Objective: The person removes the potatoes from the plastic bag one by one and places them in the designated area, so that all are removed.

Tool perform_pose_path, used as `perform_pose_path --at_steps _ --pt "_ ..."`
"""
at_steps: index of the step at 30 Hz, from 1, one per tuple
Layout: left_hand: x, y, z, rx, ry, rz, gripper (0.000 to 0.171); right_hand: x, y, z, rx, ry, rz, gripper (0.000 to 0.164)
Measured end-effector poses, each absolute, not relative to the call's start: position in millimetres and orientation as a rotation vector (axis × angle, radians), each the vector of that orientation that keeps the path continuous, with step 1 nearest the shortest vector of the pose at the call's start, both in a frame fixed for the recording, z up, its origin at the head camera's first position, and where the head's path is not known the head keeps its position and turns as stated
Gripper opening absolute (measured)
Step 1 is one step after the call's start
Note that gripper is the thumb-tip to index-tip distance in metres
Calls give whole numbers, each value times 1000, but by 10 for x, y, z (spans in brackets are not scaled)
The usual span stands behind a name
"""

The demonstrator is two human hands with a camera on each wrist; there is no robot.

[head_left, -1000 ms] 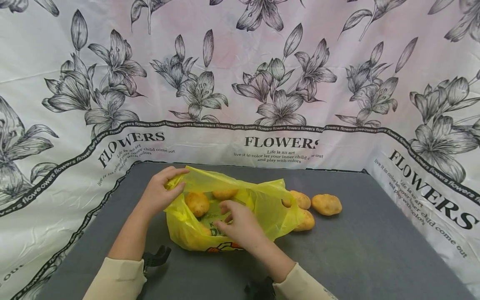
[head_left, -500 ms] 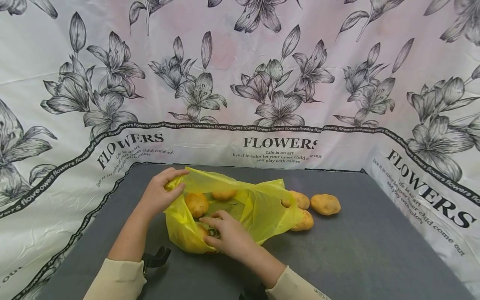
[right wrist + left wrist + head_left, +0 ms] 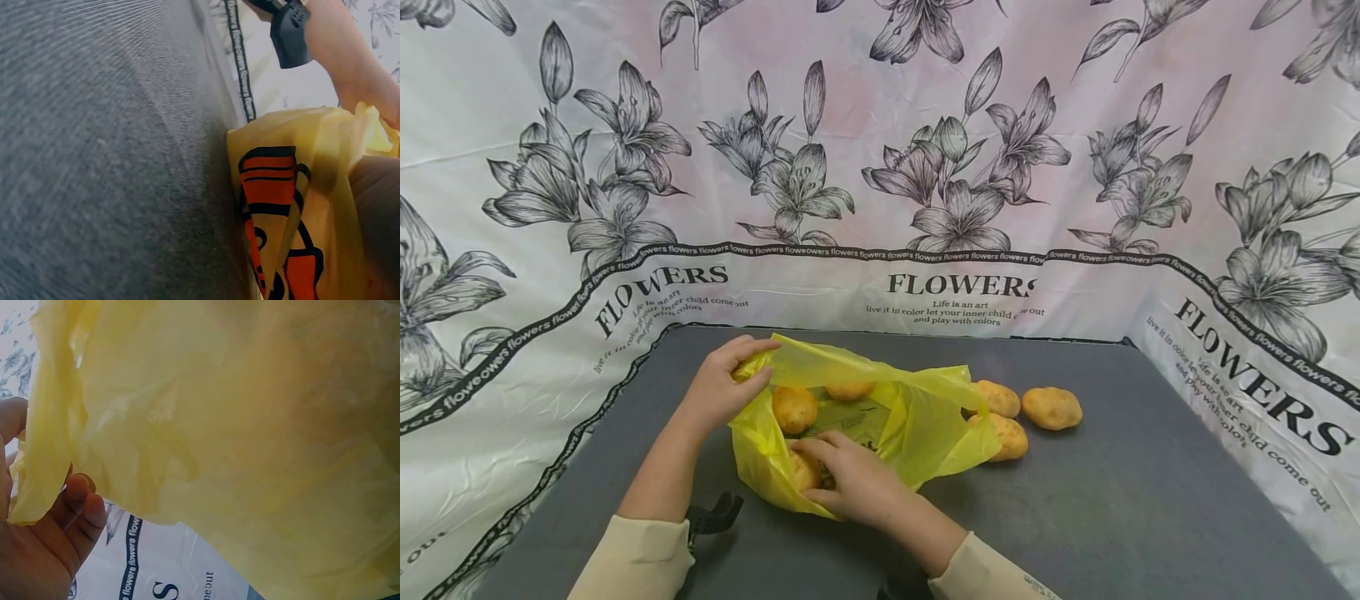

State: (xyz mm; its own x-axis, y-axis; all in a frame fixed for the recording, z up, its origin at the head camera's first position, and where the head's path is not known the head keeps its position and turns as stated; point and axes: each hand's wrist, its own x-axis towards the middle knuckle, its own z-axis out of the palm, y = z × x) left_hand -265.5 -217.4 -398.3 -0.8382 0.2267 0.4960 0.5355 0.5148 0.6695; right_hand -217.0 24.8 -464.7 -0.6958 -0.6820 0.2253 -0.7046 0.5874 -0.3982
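Note:
A yellow plastic bag [image 3: 925, 429] lies with its mouth spread toward me. My left hand [image 3: 722, 383] grips the bag's upper left edge; the left wrist view shows its fingers [image 3: 78, 487] curled round the thin plastic. Inside the bag, my right hand [image 3: 857, 479] has its thumb and fingers round a potato [image 3: 805, 469] near the front. Another potato [image 3: 794, 410] sits just behind that one, and a third potato [image 3: 850, 390] is partly covered by the bag's back side. In the right wrist view the bag's printed front [image 3: 275, 187] hides most of this hand.
Right of the bag, one potato [image 3: 1053, 408] lies alone on the dark grey table [image 3: 1112, 508]. Beside it are two more, a rear potato [image 3: 1000, 398] and a nearer potato [image 3: 1009, 437], both overlapped by the bag's handle side. A flower-printed cloth [image 3: 820, 292] walls the table.
My right hand has moved left and toward me inside the bag, and its fingers have come round the front potato. The left hand stays at the bag's edge.

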Motion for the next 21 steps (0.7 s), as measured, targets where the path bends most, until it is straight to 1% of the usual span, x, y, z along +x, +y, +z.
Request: perform_pose_path --at_steps 6,10,15,21 --pt "-2662 -2182 -3983 -627 -2411 -1239 36 -2175 235 -4657 1125 -2779 787 57" --pt "-2660 -2185 -3976 -623 -2415 -1234 36 -2185 243 -4649 1107 -2797 807 60" --pt "-2658 -2186 -3977 -620 -2419 -1236 36 -2183 245 -4654 1102 -2776 787 53" --pt "-2666 -2188 -3988 -620 -2414 -1235 36 -2203 291 -4634 1085 -2764 807 54"
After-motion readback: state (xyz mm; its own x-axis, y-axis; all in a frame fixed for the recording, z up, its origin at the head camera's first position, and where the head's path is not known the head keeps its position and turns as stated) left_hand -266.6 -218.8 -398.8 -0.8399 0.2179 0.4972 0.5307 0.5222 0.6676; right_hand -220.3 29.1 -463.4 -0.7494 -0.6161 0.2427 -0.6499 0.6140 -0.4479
